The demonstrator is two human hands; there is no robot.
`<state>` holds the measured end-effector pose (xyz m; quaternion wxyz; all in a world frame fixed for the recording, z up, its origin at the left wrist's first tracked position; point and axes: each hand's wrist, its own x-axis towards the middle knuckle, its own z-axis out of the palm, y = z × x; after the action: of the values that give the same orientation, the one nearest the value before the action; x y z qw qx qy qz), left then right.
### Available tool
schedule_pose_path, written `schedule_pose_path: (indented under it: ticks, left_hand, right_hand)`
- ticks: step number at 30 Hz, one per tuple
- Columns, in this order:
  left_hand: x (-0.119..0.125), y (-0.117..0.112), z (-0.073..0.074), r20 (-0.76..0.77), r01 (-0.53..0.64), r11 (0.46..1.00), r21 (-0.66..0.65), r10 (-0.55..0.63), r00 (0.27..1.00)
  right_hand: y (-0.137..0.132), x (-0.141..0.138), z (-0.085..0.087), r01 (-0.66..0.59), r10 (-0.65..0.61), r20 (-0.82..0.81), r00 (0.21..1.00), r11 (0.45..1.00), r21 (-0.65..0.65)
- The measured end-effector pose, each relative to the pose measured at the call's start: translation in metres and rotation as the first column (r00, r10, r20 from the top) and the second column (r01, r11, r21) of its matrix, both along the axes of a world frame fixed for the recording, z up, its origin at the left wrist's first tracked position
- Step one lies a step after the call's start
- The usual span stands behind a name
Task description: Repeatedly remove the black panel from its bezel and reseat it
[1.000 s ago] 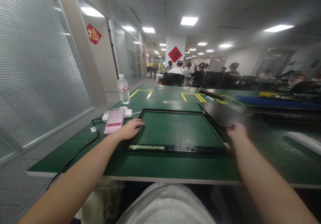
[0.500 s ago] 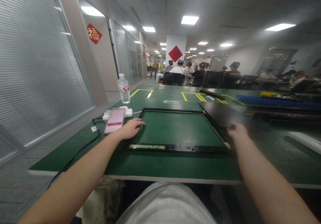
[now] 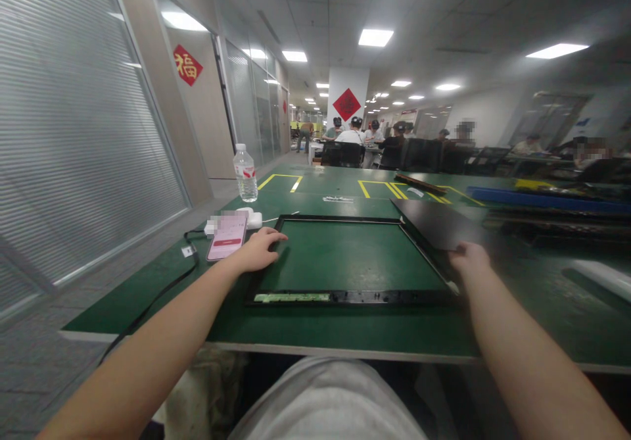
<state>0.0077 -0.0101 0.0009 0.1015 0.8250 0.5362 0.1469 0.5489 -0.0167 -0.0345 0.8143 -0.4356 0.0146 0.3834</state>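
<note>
In front of me on the green table lies a thin black rectangular frame (image 3: 394,297), with a pale green strip (image 3: 292,298) along the left part of its near bar. Over the frame's left side is my left hand (image 3: 259,249), fingers stretched and the thumb apart from them; whether it touches the bar is hard to tell. My right hand (image 3: 470,259) pinches the near edge of a dark flat panel (image 3: 434,223), tilted along the frame's right side. A small pale piece (image 3: 452,288) shows at the frame's near right corner, slightly blurred.
Left of the frame are a phone (image 3: 227,237), a white case (image 3: 254,219), a black cable (image 3: 170,285) and a water bottle (image 3: 245,173). To the right lie a blue bar (image 3: 532,200) and a white bar (image 3: 604,275). Several people sit at tables beyond.
My left hand's fingers have lifted a little off the frame's left side. The near bar of the frame sits slightly lower in view. My right hand keeps its hold on the panel.
</note>
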Motion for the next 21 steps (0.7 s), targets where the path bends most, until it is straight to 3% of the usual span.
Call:
schedule_pose_path:
  ticks: [6,11,21]
  left_hand:
    - [0.0014,-0.0019,0.0018,0.005,-0.08,0.996,-0.041,0.08,0.997]
    - [0.0015,-0.0002,0.0013,0.025,-0.033,0.999,-0.017,0.034,0.999]
    - [0.0019,-0.0016,0.001,0.022,-0.012,1.0,-0.002,0.012,1.0]
  right_hand:
    - [-0.0008,-0.0021,-0.0004,-0.014,0.013,0.064,0.998,1.0,0.007]
    - [-0.0011,-0.0048,0.003,0.016,-0.016,-0.011,1.0,1.0,-0.008]
    - [-0.0011,-0.0071,0.0029,0.029,-0.029,0.025,0.999,0.999,-0.021]
